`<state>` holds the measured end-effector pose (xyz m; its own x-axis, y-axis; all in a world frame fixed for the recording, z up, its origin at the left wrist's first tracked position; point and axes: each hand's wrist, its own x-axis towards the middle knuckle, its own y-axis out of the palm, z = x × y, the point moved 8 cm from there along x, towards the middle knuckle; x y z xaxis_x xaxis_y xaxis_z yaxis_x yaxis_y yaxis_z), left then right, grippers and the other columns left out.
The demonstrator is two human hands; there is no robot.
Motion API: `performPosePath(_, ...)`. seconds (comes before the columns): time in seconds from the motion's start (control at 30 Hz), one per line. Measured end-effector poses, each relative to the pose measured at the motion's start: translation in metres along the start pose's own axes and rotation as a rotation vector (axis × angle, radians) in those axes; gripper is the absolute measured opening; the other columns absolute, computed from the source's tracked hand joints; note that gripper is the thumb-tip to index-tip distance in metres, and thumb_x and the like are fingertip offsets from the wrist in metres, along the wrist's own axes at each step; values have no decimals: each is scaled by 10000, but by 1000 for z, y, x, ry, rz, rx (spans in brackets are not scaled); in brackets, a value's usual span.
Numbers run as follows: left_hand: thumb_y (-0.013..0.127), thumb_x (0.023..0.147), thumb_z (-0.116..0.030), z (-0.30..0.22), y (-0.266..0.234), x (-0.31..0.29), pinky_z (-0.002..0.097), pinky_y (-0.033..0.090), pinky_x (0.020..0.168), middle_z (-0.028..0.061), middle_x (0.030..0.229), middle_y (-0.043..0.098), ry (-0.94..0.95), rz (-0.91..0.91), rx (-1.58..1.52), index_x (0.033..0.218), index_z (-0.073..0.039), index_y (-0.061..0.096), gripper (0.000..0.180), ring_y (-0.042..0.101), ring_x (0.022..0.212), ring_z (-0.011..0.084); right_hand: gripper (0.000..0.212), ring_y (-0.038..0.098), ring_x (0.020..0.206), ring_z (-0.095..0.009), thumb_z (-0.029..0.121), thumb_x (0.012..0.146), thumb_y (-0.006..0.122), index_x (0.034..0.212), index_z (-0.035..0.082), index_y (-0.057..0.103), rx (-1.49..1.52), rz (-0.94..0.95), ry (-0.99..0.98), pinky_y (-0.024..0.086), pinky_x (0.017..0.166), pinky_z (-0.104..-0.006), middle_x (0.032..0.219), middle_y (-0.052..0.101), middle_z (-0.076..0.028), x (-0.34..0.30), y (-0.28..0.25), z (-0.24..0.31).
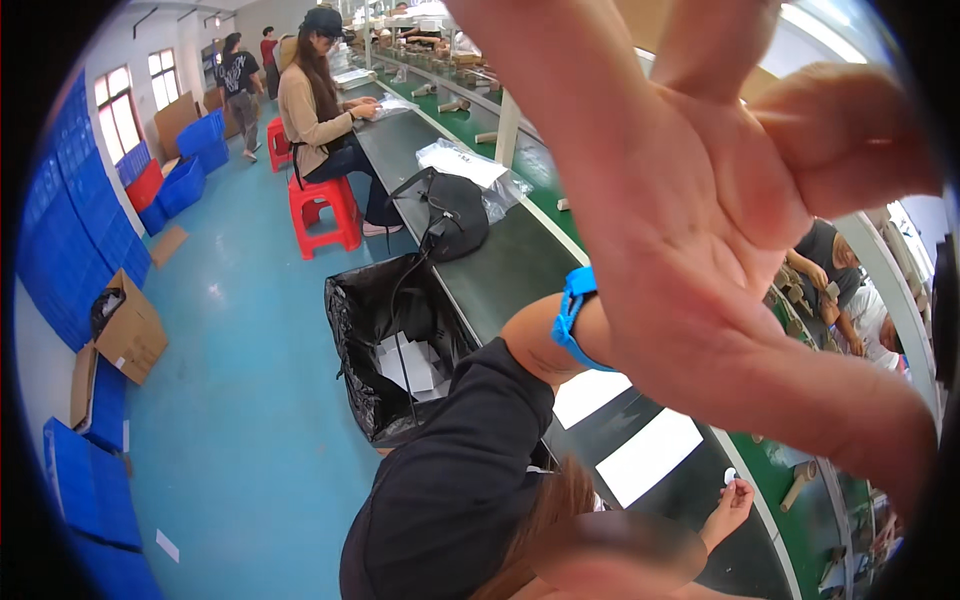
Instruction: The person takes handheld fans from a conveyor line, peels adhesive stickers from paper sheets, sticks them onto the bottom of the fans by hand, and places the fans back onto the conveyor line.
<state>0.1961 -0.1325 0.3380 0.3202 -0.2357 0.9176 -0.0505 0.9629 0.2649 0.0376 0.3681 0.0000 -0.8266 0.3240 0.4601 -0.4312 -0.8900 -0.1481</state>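
My left hand (690, 220) is raised very close to the camera, with its palm bare and fingers spread apart. A blue band (575, 318) circles that wrist, and the hand covers much of the upper right. Down at the right, over the edge of the dark work surface (570, 272), my right hand (733, 508) pinches a small white round piece (731, 477) between its fingertips. Left of it lies a white sheet (650, 457), with another sheet (590, 397) just beyond, partly hidden by my left arm.
A black bag-lined bin (350, 370) with white cartons stands left of the bench. A black backpack (455, 215) and plastic-wrapped sheets (460, 165) lie farther along. Beyond, a person (310, 110) sits on a red stool (325, 215). Blue crates (65, 230) line the left wall.
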Motion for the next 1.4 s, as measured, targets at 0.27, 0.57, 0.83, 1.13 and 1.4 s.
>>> performPosePath(0.27, 767, 716, -86, -8, -22, 5, 313, 515, 837, 204, 1225, 529, 25, -33, 91, 1361, -26, 341, 775, 580, 1052, 244, 66, 480, 715, -62, 41, 915, 528, 974, 14, 537, -28, -9, -24, 388, 643, -186, 861, 528, -11, -2, -11, 16)
performPosePath(0.57, 780, 701, -93, 16, 2, -5, 309, 516, 838, 213, 1226, 532, -27, -15, 123, 1377, -28, 325, 817, 579, 1061, 249, 56, 470, 714, -50, 47, 917, 531, 971, 35, 542, -5, -60, 73, 376, 633, -183, 859, 530, 8, -15, -32, 3)
performPosePath(0.83, 792, 688, -100, 83, 58, -80, 306, 517, 838, 222, 1227, 535, -385, -117, -98, 1391, -30, 310, 855, 578, 1069, 254, 193, 559, 875, -101, 0, 881, 581, 1067, -9, 533, -13, -103, 11, 464, 776, -233, 933, 566, -31, 13, -28, 21)
performPosePath(1.13, 608, 833, 25, 178, 105, -218, 337, 533, 790, 193, 1228, 524, -942, 53, -339, 1294, 13, 400, 506, 603, 992, 253, 117, 525, 750, -55, 77, 862, 641, 951, 2, 634, -354, -230, 6, 408, 678, -189, 820, 601, 11, 69, -62, 25)
performPosePath(1.4, 579, 875, -18, 185, 139, -368, 254, 507, 741, 109, 1063, 622, -1418, 472, -429, 1120, 1, 568, 247, 622, 868, 138, 509, 522, 1050, -240, 131, 812, 690, 1277, 129, 484, -626, -55, -212, 464, 851, -332, 1299, 438, -124, 143, 42, -16)
